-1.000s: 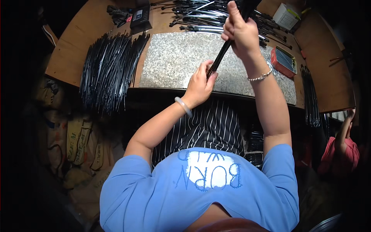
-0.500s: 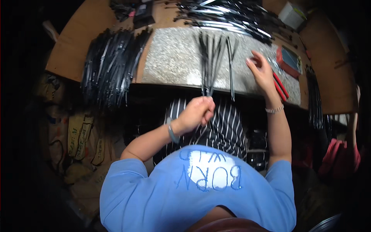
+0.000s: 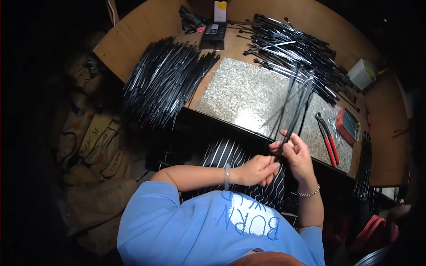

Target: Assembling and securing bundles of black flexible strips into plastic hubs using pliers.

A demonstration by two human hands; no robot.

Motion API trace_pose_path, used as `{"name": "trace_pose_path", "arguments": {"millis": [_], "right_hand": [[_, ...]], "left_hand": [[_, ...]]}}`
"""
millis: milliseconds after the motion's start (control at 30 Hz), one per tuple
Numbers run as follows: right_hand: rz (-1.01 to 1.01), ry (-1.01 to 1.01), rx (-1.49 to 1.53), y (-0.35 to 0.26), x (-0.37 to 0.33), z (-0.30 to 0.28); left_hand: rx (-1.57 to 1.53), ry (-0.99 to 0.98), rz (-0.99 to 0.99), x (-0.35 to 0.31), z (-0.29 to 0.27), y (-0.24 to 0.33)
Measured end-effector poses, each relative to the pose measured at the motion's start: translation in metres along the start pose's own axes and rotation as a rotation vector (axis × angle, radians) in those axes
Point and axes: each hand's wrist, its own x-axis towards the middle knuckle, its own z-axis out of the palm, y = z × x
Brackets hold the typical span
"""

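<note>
A thin bunch of long, shiny black strips [image 3: 300, 109] stands up from my hands, its far ends fanned and slightly blurred over the stone slab. Around its near end, close to my lap, my left hand [image 3: 256, 170] is closed. My right hand [image 3: 299, 156] pinches the same bunch just above, to the right of my left hand. The exact kind of strip is hard to make out. Red-handled pliers [image 3: 327, 138] lie on the slab to the right of my right hand.
A speckled stone slab [image 3: 242, 95] covers the table's middle. Heaps of black strips lie at left [image 3: 166, 82] and far right [image 3: 293, 46]. Beyond the pliers are a red-rimmed box [image 3: 348, 126] and a white container [image 3: 361, 74]. A black box [image 3: 214, 36] stands behind.
My right hand has come in from the right and taken hold of the bunch. My left hand has shifted right with it. The view has turned, showing more of the table's back.
</note>
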Motion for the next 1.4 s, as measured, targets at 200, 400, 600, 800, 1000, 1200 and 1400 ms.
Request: {"name": "trace_pose_path", "arguments": {"millis": [200, 400, 600, 800, 1000, 1200, 1400], "right_hand": [[0.016, 0.038, 0.302, -0.007, -0.012, -0.004], [-0.093, -0.189, 0.192, -0.018, -0.029, -0.012], [0.043, -0.277, 0.290, -0.033, -0.035, 0.006], [0.039, -0.178, 0.187, -0.019, -0.024, -0.010], [0.027, -0.161, -0.069, 0.012, -0.005, -0.051], [0.061, 0.058, -0.352, 0.024, 0.003, -0.083], [-0.090, 0.119, -0.509, 0.028, 0.040, -0.066]], "left_hand": [[0.549, -0.336, 0.241, -0.001, -0.014, 0.029], [1.171, 0.699, 1.040, 0.055, -0.087, 0.094], [0.575, 0.548, 0.858, 0.082, -0.107, 0.158], [0.534, 0.470, 1.082, 0.099, -0.123, 0.172], [0.407, 0.608, 1.243, 0.111, -0.149, 0.202], [0.738, 1.122, 1.111, 0.091, -0.212, 0.253], [0.951, 0.729, 0.842, 0.109, -0.159, 0.217]]}}
